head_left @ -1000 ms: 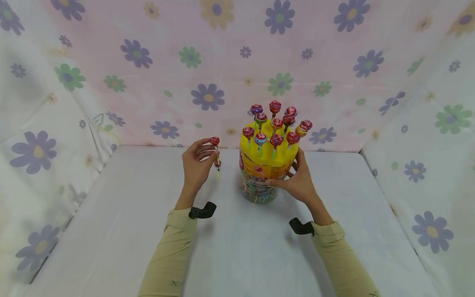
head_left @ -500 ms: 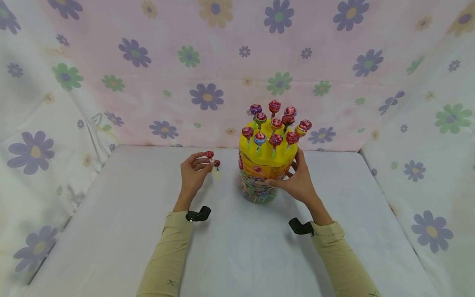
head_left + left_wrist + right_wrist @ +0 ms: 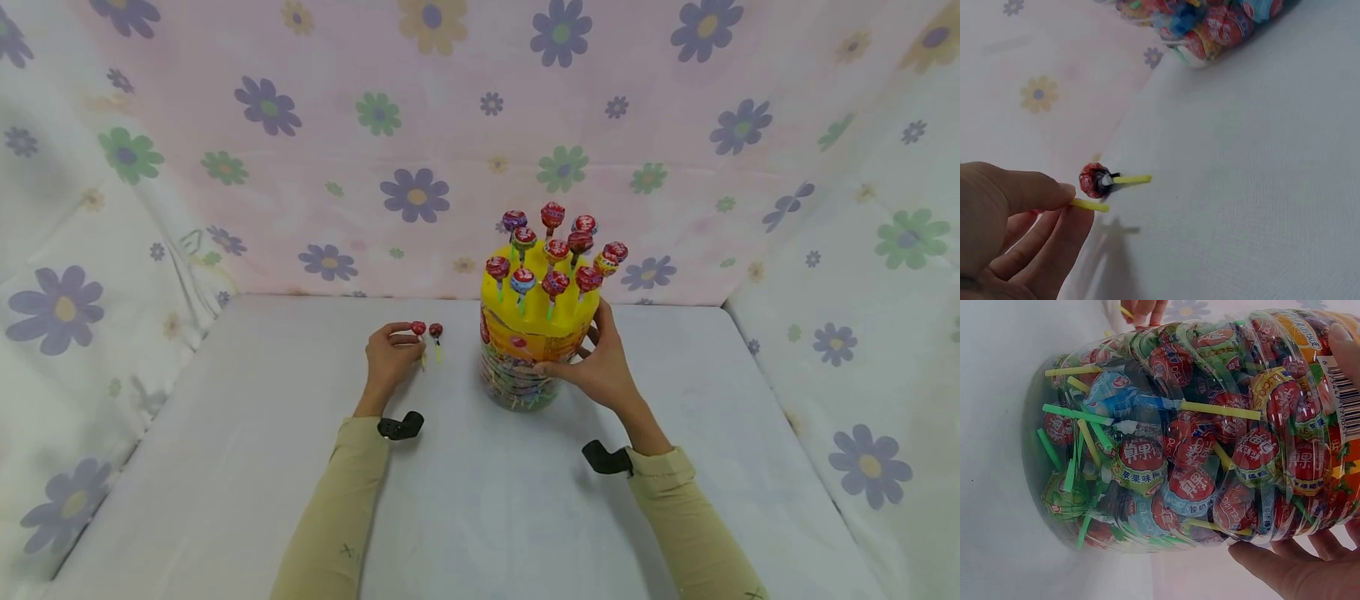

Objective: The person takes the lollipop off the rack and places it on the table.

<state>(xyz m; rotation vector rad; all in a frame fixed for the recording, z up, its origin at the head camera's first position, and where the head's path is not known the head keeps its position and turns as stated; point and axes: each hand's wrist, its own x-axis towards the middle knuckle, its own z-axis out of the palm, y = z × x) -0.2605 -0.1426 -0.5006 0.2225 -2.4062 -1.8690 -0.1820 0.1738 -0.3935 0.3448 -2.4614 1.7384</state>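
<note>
In the head view my left hand [image 3: 388,358] pinches a red-wrapped lollipop [image 3: 418,328] close to the tabletop. Its yellow stick [image 3: 1094,206] pokes out past the thumb in the left wrist view, while fingers cover most of the rest. Just to its right, a second red lollipop [image 3: 436,330] lies on the table. My right hand [image 3: 603,367] grips the side of a clear ribbed jar [image 3: 517,379] packed with wrapped lollipops. Several lollipops stand upright in the jar's yellow top [image 3: 540,323].
A white-covered table [image 3: 480,500] lies under everything. Flower-printed cloth [image 3: 337,167] hangs behind it and along both sides. Black camera mounts sit on both wrists, the left mount [image 3: 401,426] and the right mount [image 3: 606,458].
My left hand has come down toward the table with its lollipop, ending left of the lying one. My right hand and the jar have stayed in place.
</note>
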